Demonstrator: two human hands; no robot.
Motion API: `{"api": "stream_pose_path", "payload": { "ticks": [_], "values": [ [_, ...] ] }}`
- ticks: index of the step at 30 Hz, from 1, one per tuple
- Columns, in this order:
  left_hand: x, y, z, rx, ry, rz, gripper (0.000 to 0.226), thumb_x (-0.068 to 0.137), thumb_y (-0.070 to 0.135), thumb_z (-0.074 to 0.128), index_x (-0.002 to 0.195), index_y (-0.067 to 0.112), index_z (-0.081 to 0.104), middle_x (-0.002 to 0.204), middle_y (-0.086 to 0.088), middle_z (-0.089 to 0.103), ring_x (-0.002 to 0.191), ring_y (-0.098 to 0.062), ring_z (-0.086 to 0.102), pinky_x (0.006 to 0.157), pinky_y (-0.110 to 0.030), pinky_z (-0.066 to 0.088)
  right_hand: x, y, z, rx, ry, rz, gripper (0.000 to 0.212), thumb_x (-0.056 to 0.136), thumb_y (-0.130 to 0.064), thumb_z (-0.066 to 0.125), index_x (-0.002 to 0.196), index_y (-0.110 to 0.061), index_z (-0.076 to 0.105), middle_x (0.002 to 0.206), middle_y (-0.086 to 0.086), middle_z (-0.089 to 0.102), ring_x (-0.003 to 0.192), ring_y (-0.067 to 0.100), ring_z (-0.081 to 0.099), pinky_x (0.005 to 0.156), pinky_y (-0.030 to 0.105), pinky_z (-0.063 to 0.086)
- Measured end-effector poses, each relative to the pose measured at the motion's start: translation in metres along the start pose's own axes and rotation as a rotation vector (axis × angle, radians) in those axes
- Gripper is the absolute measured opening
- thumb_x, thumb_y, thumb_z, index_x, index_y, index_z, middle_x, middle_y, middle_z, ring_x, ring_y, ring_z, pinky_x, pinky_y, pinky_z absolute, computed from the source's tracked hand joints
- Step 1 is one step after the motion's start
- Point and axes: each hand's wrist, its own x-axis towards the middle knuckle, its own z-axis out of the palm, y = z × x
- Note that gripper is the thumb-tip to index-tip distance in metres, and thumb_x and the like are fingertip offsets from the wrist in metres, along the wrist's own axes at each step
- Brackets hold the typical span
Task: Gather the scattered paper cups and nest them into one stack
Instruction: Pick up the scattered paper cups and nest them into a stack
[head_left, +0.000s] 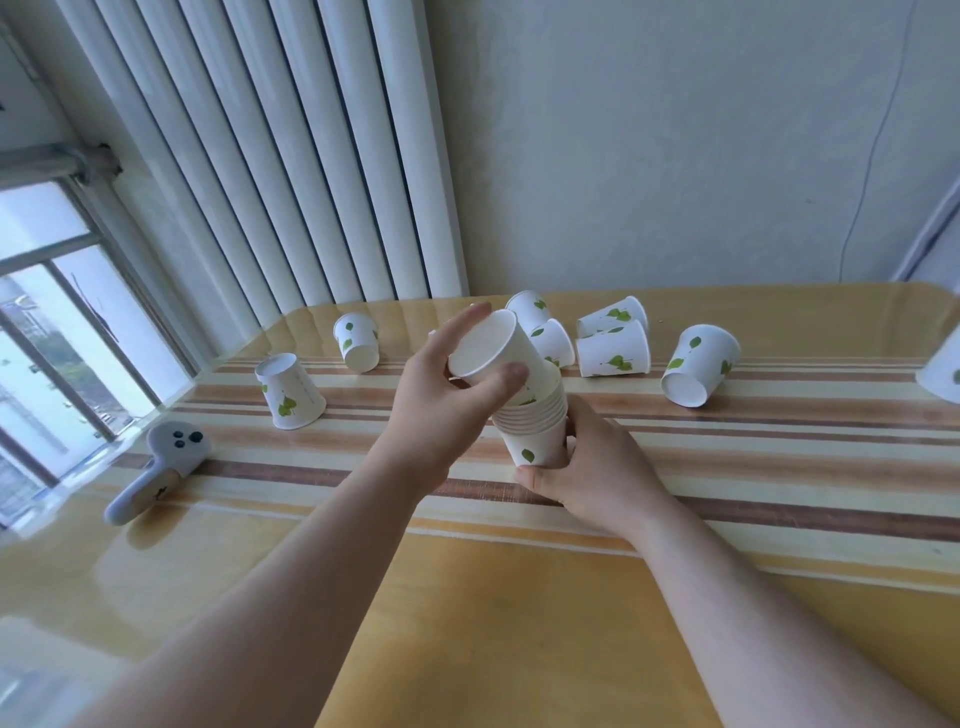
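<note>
Cups feel light, crushable: left hand (441, 395) pinches top cup (491, 353) by its wall; right hand (587, 467) clasps stack (537, 436) low, mid-table (571, 597).

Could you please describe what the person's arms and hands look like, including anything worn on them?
Both arms are bare all the way to the bottom edge of the picture: no sleeves show. The left hand and the right hand wear no gloves, and no rings, watch or bracelet can be seen on the fingers or wrists. The visible nails are short and unpainted. No markings show.

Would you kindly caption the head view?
Left hand nests a cup into the stack held by right hand.
</note>
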Motion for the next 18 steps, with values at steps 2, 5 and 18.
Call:
{"api": "stream_pose_path", "payload": {
  "ticks": [2,5,18],
  "values": [
    [0.000,-0.001,0.002,-0.032,0.006,-0.006,0.074,0.079,0.027,0.085,0.148,0.033,0.061,0.134,0.001,0.075,0.111,-0.011,0.076,0.090,-0.030,0.062,0.000,0.000,0.000,-0.008,0.006,-0.004,0.064,0.074,-0.054,0.085,0.128,-0.042,0.054,0.121,-0.020,0.069,0.116,0.014,0.063,0.094,0.042,0.054],
    [0.000,-0.005,-0.002,-0.006,-0.019,0.025,0.091,0.072,0.045,0.090,0.154,0.038,0.052,0.138,0.006,0.071,0.118,-0.009,0.072,0.091,-0.026,0.060,0.001,0.000,0.000,-0.014,0.007,-0.008,0.064,0.075,-0.054,0.086,0.128,-0.041,0.053,0.121,-0.019,0.069,0.117,0.015,0.062,0.094,0.042,0.054],
    [0.023,-0.068,-0.135,0.516,0.708,-0.299,0.086,0.085,0.020,0.065,0.158,0.044,0.027,0.162,-0.004,0.023,0.151,-0.030,0.030,0.117,-0.042,0.038,-0.001,-0.011,0.020,0.013,-0.004,-0.058,0.061,0.067,-0.058,0.086,0.117,-0.039,0.057,0.106,-0.018,0.068,0.103,0.013,0.067,0.087,0.040,0.058]
  ]
}}
